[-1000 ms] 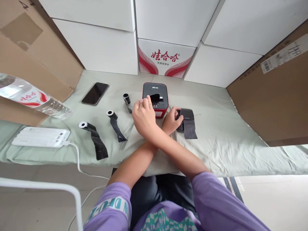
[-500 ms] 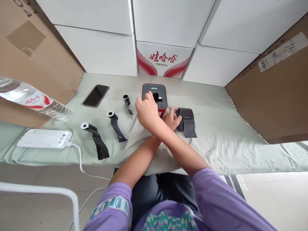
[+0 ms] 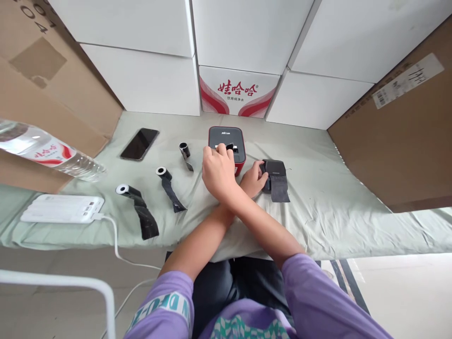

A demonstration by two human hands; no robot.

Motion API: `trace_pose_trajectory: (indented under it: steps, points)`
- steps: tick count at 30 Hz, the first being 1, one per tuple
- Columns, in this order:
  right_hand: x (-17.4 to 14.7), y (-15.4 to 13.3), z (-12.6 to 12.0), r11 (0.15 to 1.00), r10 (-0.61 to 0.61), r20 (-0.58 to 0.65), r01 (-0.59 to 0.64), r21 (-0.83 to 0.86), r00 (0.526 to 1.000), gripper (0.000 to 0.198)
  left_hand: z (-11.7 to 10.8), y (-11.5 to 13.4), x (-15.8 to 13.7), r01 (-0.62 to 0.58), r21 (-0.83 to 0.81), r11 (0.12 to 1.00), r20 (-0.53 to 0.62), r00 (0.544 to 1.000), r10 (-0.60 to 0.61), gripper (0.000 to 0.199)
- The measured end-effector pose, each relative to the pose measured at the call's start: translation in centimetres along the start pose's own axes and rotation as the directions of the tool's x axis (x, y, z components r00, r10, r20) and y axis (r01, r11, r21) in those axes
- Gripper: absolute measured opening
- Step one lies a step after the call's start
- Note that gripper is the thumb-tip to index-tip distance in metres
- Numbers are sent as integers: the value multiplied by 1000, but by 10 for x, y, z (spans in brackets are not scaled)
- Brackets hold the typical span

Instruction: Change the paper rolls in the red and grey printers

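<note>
My forearms cross, the right over the left. My right hand (image 3: 219, 173) is closed at the front of a red and black box-shaped printer (image 3: 226, 135), its fingertips at a short black paper strip (image 3: 230, 146) that sticks up from the slot on top. What the fingers cover is hidden. My left hand (image 3: 251, 181) reaches to the right and grips the left side of a small black printer (image 3: 274, 167) between thumb and fingers. A dark paper strip (image 3: 280, 189) hangs from that printer's front onto the cloth.
Left of the hands lie several black paper rolls (image 3: 164, 172) with unrolled tails. Further left are a phone (image 3: 140, 144), a white power bank (image 3: 63, 208) with a cable, and a water bottle (image 3: 52, 151). White boxes (image 3: 236, 92) stand behind; a brown carton (image 3: 399, 141) stands right.
My right hand has curled tighter and shifted slightly down, and the black strip now lies bent over at the slot. My left hand stays at the small black printer.
</note>
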State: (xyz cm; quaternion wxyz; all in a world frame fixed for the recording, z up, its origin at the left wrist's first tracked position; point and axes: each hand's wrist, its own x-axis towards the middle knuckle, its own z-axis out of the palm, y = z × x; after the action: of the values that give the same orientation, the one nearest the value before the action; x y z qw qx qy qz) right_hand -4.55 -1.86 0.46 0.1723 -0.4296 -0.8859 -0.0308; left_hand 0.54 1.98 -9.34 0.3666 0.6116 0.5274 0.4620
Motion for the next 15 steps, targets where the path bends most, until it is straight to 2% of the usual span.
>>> trace_pose_trajectory:
  steps: [5, 10, 15]
  points:
    - [4, -6, -8, 1000, 25, 64, -25, -2, 998, 16, 0, 2, -1, 22, 2, 1000, -4, 1000, -22, 32]
    - [15, -5, -21, 990, 142, 212, -144, -7, 967, 20, 2, 2, 1, 64, 8, 998, -2, 998, -64, 34]
    - [27, -1, -26, 993, 121, 282, -119, -23, 952, 24, 2, -1, 2, 58, -1, 998, 2, 998, -58, 36]
